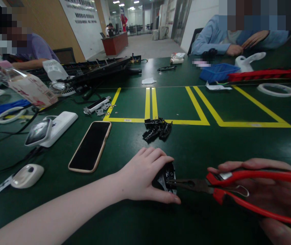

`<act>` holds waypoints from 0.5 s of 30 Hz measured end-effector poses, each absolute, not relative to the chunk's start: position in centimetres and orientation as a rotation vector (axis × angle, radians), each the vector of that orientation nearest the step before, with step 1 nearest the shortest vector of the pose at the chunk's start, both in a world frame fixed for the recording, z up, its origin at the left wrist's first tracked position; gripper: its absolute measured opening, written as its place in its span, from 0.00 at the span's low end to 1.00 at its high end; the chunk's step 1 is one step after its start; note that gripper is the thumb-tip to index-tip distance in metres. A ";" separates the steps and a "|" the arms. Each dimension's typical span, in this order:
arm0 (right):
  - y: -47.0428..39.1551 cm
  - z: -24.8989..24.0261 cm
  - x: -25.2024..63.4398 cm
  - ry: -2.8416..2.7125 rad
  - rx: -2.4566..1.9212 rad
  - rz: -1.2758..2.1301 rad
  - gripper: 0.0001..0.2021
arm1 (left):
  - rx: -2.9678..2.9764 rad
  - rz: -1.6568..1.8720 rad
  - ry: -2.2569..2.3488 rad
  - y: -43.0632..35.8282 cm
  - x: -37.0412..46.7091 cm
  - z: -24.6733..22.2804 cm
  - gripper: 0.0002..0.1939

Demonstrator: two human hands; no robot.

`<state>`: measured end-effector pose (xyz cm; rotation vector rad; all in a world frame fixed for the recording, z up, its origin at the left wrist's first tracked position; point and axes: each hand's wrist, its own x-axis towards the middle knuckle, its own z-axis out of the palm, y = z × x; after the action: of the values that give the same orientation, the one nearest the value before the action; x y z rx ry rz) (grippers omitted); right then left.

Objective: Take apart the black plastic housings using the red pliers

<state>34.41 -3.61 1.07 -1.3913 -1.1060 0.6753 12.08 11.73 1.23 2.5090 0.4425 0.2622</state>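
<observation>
My left hand (150, 177) wraps around a small black plastic part (169, 175) and holds it against the green table. The kind of part cannot be made out under my fingers and thumb. From the right, my right hand (268, 190) grips red-handled needle-nose pliers (201, 185). The pliers' narrow jaws point left and reach the part's right side; whether they pinch it is too small to tell. Just beyond my left hand lies a small heap of broken black plastic pieces (157, 129).
A phone (90, 146), a white power bank (61, 127) and a beige rounded device (27, 176) lie on the left. Small metal pieces (104, 109) sit by the yellow tape (127, 120). A blue tray (218, 72) stands far right. Two people sit across the table.
</observation>
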 end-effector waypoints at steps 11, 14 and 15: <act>-2.9 1.0 34.2 -1.069 -1.313 0.834 0.22 | 2.555 0.255 0.408 11.8 12.0 0.7 0.40; -3.1 1.3 34.2 -1.068 -1.329 0.773 0.21 | 2.580 0.253 0.398 11.9 12.0 0.6 0.40; -3.2 1.4 34.2 -1.064 -1.356 0.737 0.22 | 2.582 0.254 0.403 11.9 12.0 0.6 0.40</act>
<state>34.20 -3.21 1.37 -1.3561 -1.0643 0.7369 12.00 11.85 0.62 2.5822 0.4028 0.2540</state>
